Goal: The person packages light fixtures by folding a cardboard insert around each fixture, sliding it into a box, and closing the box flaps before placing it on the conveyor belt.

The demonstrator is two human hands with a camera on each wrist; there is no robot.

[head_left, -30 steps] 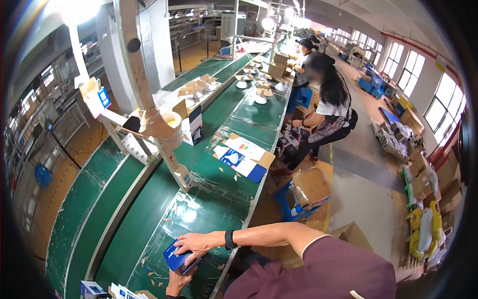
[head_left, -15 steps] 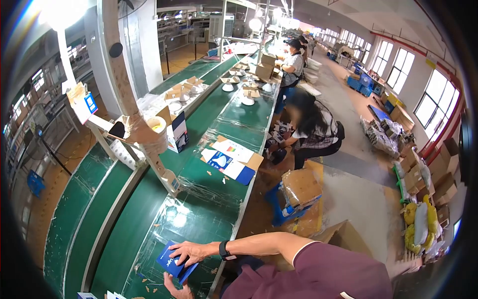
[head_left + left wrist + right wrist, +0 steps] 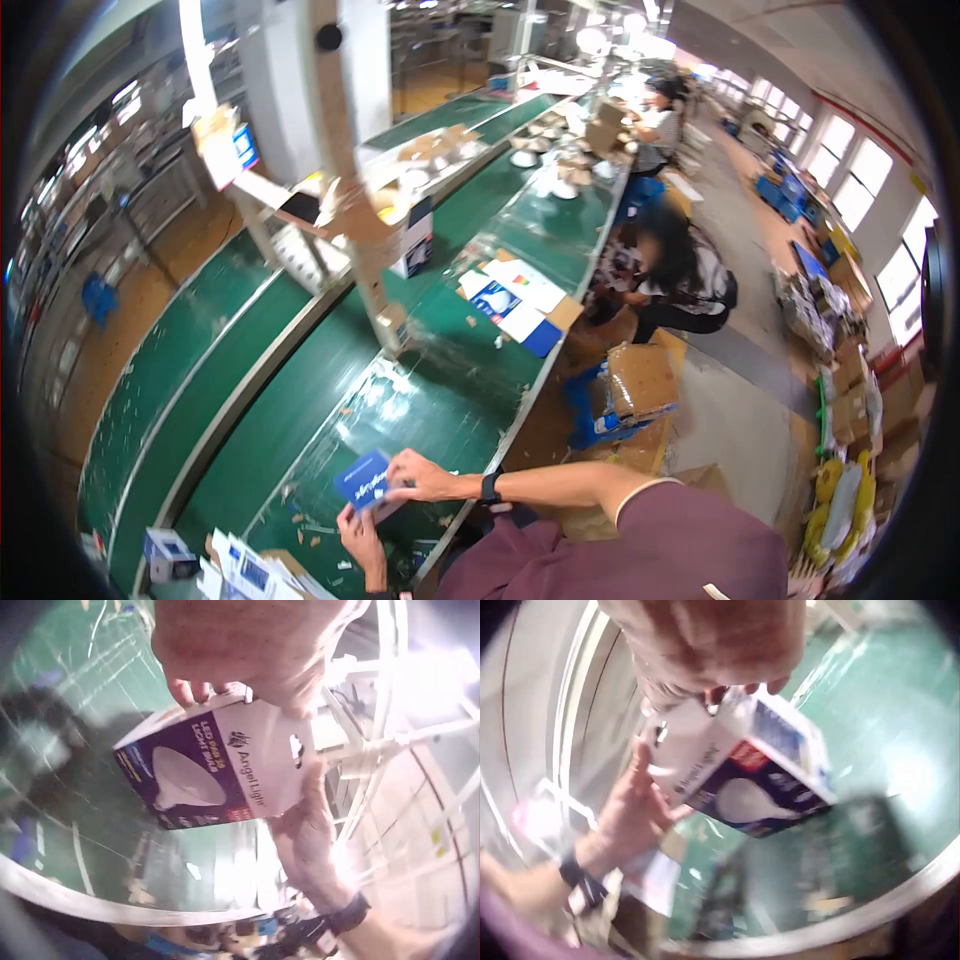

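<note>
A small blue-and-white light bulb box [image 3: 362, 478], printed "Angel Light" with a picture of a bulb, is held tilted above the green conveyor belt [image 3: 455, 400]. My left hand [image 3: 362, 540] grips its near side, fingers along the edge. On the right end, my right hand [image 3: 422, 476] pinches the box by its upper part. The left wrist view has the carton's purple-blue face [image 3: 187, 772] and its white panel with a hang hole, between both hands. The right wrist view, somewhat blurred, shows the same box [image 3: 750, 799] at an angle.
Flattened cartons [image 3: 515, 300] lie farther along the belt, with a metal post [image 3: 370, 250] beside them. Printed cartons [image 3: 250, 570] are stacked at lower left. A taped cardboard box [image 3: 642, 380] sits on a blue stool. Another person [image 3: 685, 275] crouches beyond it.
My left hand came away from the box, then took hold of its near side. My right hand moved from its top to its right end. The other person bent lower; the view swung.
</note>
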